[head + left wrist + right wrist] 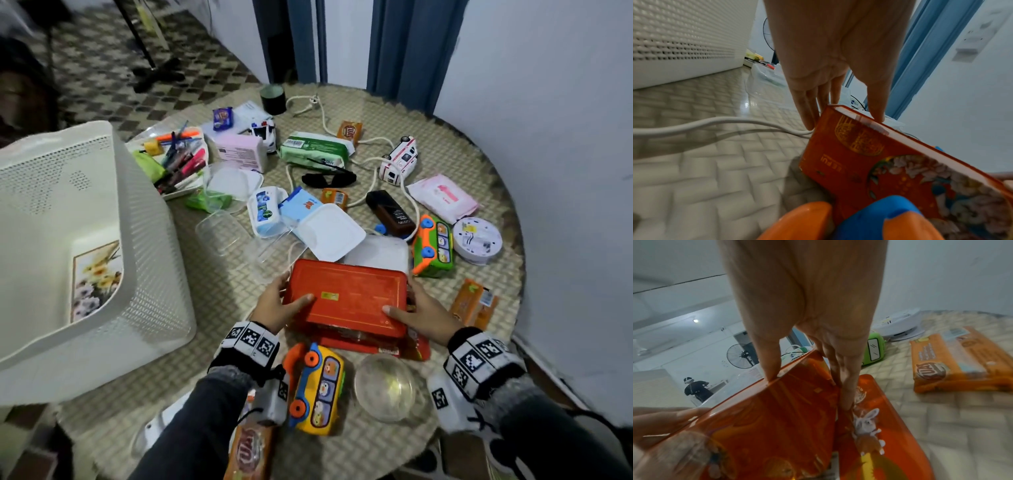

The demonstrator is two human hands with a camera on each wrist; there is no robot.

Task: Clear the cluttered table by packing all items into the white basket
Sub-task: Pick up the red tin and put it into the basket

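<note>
A flat red tin box (pixel 346 294) is tilted up above the woven table, held at both short ends. My left hand (pixel 284 294) pinches its left end, thumb on top and fingers underneath; the left wrist view shows the hand (pixel 842 121) on the box (pixel 869 162). At the right end my right hand (pixel 407 301) pinches it the same way, seen in the right wrist view (pixel 809 389). A second flat red piece (pixel 890 426) with a rabbit picture lies under the box. The white perforated basket (pixel 150 260) stands at the left, with a floral card inside.
A yellow toy bus (pixel 317 389) and a glass bowl (pixel 385 387) lie close in front of me. A green toy bus (pixel 433 245), orange biscuit packs (pixel 474 306), clear containers (pixel 222 233), a white cord (pixel 715 125) and several other items cover the table beyond.
</note>
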